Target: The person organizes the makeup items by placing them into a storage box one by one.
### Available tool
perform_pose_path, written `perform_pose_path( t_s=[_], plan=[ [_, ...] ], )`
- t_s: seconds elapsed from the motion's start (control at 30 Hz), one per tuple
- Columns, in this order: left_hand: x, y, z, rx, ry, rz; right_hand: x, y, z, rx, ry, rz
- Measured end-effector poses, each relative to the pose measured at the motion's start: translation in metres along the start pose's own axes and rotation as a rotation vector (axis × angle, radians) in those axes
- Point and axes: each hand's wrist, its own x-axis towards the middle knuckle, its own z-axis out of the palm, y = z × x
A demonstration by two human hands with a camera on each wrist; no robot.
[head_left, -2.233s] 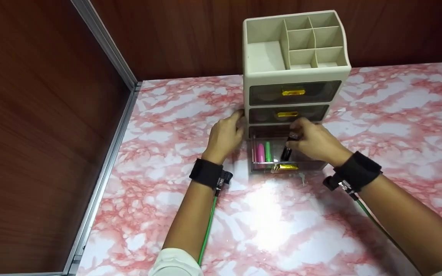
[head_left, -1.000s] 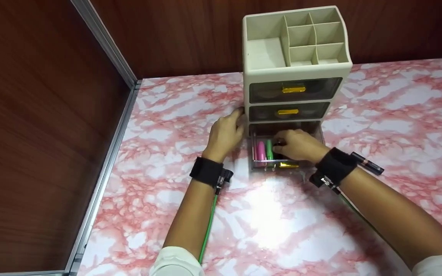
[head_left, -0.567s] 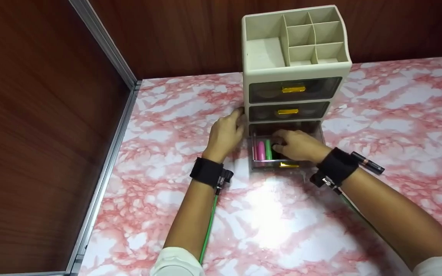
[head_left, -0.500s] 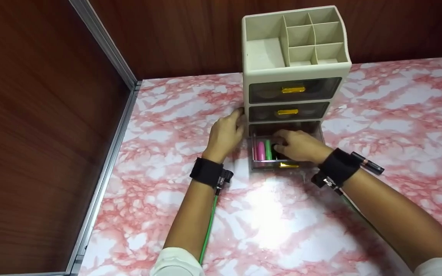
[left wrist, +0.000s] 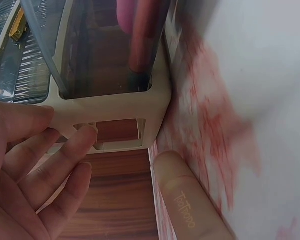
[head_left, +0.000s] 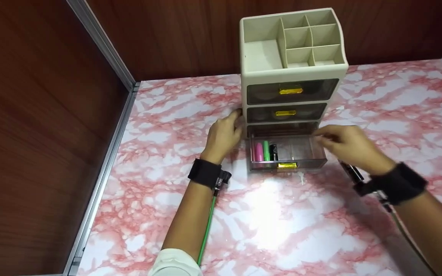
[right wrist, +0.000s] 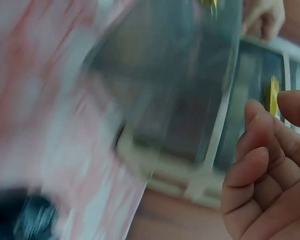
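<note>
A cream organizer (head_left: 296,72) has its lowest clear drawer (head_left: 302,148) pulled out. Inside stand a pink tube (head_left: 259,152), a green tube (head_left: 266,151) and a black tube (head_left: 274,151), side by side. Through the drawer's side, the left wrist view also shows a reddish tube (left wrist: 147,40). My left hand (head_left: 222,137) rests its relaxed fingers against the organizer's left side. Just right of the drawer hovers my right hand (head_left: 349,147), fingers loosely bent and holding nothing. Below it, a black tube (head_left: 353,173) is partly covered by the hand and wristband.
On the left, a beige tube (left wrist: 182,192) lies on the marbled table (head_left: 159,184) near the organizer. Two upper drawers with yellow handles (head_left: 291,91) are closed. Dark wood panels (head_left: 186,42) stand behind and to the left.
My right hand held a black tube in the drawer; it has let go and moved out to the right. The tube now stands beside the green one. My left hand has stayed put.
</note>
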Motion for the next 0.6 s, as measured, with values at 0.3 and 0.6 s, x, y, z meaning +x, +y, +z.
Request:
perform_pose_path(
  t_s=[0.3,0.6],
  plan=[
    [-0.001,-0.001,0.000,-0.010,-0.006,-0.002,-0.030,0.052,-0.022,-0.132,0.012,0.083],
    [0.000,0.001,0.000,-0.024,-0.006,-0.006,-0.054,0.073,-0.019,-0.280,-0.170,0.198]
  ],
)
